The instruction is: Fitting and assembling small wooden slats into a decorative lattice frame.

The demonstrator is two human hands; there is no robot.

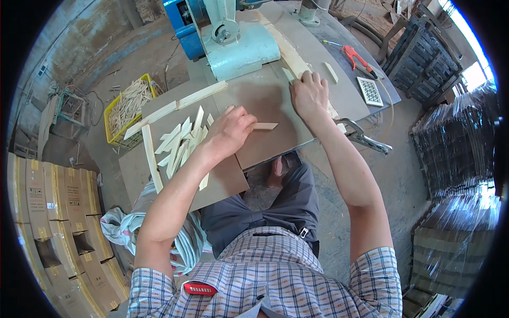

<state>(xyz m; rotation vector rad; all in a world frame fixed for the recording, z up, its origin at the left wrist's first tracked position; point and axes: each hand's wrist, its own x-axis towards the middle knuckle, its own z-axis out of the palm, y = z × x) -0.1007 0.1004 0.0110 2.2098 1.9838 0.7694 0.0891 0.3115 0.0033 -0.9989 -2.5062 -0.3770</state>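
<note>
My left hand (pixel 229 130) rests on the brown work board (pixel 265 95), its fingers closed on a short pale wood strip (pixel 266 126) that pokes out to the right. Just left of it lies a loose pile of similar cut wood strips (pixel 180 143). My right hand (pixel 309 94) presses down on a small wood piece (pixel 289 74) held against a long wooden fence (pixel 283 47). A pale green machine (pixel 238 45) stands just beyond both hands.
A yellow crate of wood sticks (pixel 130 106) sits on the floor at left. Red-handled pliers (pixel 356 57) and a white patterned tile (pixel 369 91) lie at the board's right. A metal clamp (pixel 363 137) grips the board edge. Stacked cardboard boxes (pixel 53 212) stand at left, wrapped dark stacks (pixel 456 159) at right.
</note>
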